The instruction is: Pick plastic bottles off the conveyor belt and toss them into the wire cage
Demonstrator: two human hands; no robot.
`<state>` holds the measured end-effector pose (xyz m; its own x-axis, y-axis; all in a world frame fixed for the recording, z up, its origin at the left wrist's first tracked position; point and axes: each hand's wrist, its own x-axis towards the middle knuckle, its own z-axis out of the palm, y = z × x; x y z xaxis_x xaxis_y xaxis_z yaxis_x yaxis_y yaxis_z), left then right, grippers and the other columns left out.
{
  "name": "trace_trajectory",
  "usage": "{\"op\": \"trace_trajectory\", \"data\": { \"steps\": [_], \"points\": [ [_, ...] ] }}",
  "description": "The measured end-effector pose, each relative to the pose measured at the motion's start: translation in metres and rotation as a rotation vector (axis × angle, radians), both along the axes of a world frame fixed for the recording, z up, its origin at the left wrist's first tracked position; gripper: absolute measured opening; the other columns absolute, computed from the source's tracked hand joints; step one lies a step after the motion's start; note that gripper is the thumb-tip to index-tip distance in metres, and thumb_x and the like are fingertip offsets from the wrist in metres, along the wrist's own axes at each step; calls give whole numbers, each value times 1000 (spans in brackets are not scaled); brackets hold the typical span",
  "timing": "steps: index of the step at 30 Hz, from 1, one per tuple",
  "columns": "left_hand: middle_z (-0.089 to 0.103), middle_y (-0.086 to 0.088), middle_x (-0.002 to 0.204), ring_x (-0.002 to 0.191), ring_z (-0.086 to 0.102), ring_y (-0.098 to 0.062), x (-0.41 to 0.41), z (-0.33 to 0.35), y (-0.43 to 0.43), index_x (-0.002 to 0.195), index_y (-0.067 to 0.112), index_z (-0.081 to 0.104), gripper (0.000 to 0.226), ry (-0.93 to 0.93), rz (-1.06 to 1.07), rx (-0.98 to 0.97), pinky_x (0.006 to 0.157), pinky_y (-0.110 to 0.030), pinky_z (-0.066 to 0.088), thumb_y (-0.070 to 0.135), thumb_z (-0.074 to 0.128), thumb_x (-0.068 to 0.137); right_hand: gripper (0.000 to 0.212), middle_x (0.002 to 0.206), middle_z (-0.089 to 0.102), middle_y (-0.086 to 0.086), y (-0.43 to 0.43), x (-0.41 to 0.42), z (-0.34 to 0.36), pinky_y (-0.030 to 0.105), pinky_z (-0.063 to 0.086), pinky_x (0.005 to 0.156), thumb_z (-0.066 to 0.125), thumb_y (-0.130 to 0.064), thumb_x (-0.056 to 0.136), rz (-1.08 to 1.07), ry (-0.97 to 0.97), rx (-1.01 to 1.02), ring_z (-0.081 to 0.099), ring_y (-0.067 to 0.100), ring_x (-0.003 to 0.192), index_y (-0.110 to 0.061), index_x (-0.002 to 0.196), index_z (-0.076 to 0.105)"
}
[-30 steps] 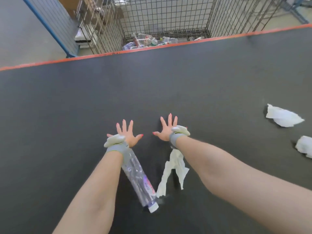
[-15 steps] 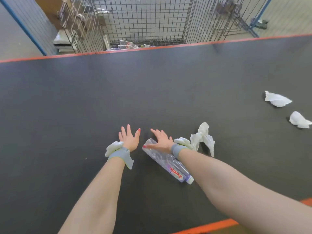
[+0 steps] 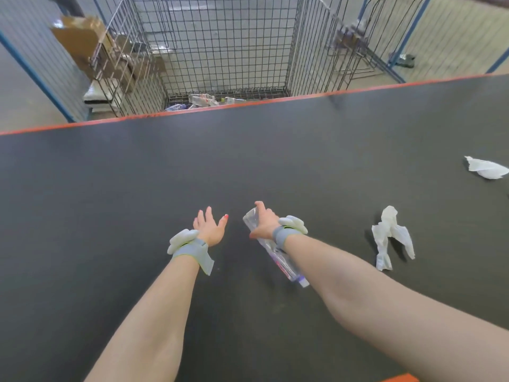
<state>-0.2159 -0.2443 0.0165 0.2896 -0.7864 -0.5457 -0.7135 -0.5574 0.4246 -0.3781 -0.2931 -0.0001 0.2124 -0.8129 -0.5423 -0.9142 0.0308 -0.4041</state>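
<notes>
A clear plastic bottle [image 3: 278, 260] with a red and purple label lies slanted over the dark conveyor belt [image 3: 137, 194], its cap end toward me. My right hand [image 3: 264, 223] grips the bottle near its far end, fingers curled round it. My left hand [image 3: 209, 226] hovers just left of it, fingers spread and holding nothing. The wire cage [image 3: 228, 45] stands beyond the belt's far orange edge, with several bottles [image 3: 203, 100] on its floor.
Crumpled white paper [image 3: 391, 237] lies on the belt right of my right arm, and another white scrap [image 3: 486, 168] lies at the far right. Cardboard [image 3: 82, 37] is stacked in a second cage at the back left. An orange edge [image 3: 399, 378] marks the near side.
My right hand went from lying flat on the bottle to curling round it, and the bottle has tilted more upright. The paper scraps have drifted right on the belt.
</notes>
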Motion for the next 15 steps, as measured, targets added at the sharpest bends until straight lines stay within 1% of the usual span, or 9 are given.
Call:
{"op": "trace_trajectory", "data": {
  "steps": [2, 4, 6, 8, 10, 11, 13, 14, 15],
  "points": [
    [-4, -9, 161, 149, -4, -27, 16, 3, -19, 155, 15, 0, 69, -23, 24, 3, 121, -44, 3, 51, 26, 101, 101, 135, 43, 15, -32, 19, 6, 40, 43, 102, 78, -28, 76, -56, -80, 31, 49, 35, 123, -22, 151, 10],
    [-4, -11, 161, 149, -4, -28, 39, 6, -46, 155, 15, 0, 70, -40, 70, -11, 121, -44, 3, 51, 26, 101, 103, 137, 44, 14, -72, 43, 14, 37, 44, 99, 78, -28, 77, -113, -152, 66, 48, 34, 125, -19, 151, 9],
    [-3, -10, 161, 149, -4, -28, 64, 9, -73, 155, 15, 0, 70, -33, 145, -41, 121, -45, 3, 52, 25, 101, 101, 137, 45, 14, -116, 68, 25, 36, 45, 99, 78, -29, 78, -220, -258, 103, 49, 33, 125, -15, 150, 9],
    [-3, -9, 161, 148, -3, -28, 86, 10, -100, 155, 16, 1, 70, -31, 243, -107, 120, -46, 3, 51, 27, 101, 102, 140, 42, 16, -170, 97, 44, 41, 44, 102, 78, -29, 80, -402, -445, 151, 49, 33, 125, -12, 150, 5],
    [-2, -8, 161, 148, -2, -28, 103, 12, -122, 155, 17, 1, 69, 3, 335, -185, 120, -47, 4, 50, 27, 101, 111, 148, 32, 20, -220, 122, 70, 48, 41, 106, 78, -33, 80, -651, -673, 135, 44, 36, 130, -12, 151, -4],
    [-2, -7, 161, 148, -2, -28, 112, 12, -133, 155, 18, 1, 68, 9, 368, -224, 119, -47, 5, 50, 27, 101, 117, 153, 25, 20, -244, 135, 86, 50, 40, 106, 77, -39, 79, -748, -754, 114, 39, 38, 134, -14, 152, -10],
    [-1, -6, 161, 148, 0, -28, 129, 9, -151, 155, 19, 0, 68, -15, 406, -266, 118, -49, 6, 51, 26, 101, 124, 160, 11, 11, -284, 157, 111, 50, 47, 100, 75, -51, 76, -849, -929, 120, 36, 38, 135, -22, 152, -19],
    [-1, -6, 161, 148, 1, -27, 137, 7, -157, 155, 19, 0, 68, -21, 419, -268, 117, -49, 6, 51, 25, 100, 123, 161, 7, 7, -297, 167, 118, 48, 51, 96, 73, -53, 77, -886, -1008, 153, 36, 38, 134, -25, 151, -20],
    [-1, -6, 161, 148, 0, -27, 143, 3, -159, 154, 19, 0, 68, -25, 421, -251, 117, -50, 6, 52, 25, 100, 117, 161, 4, 5, -301, 176, 117, 46, 51, 97, 70, -52, 81, -906, -1029, 171, 34, 37, 135, -26, 152, -19]
  ]
}}
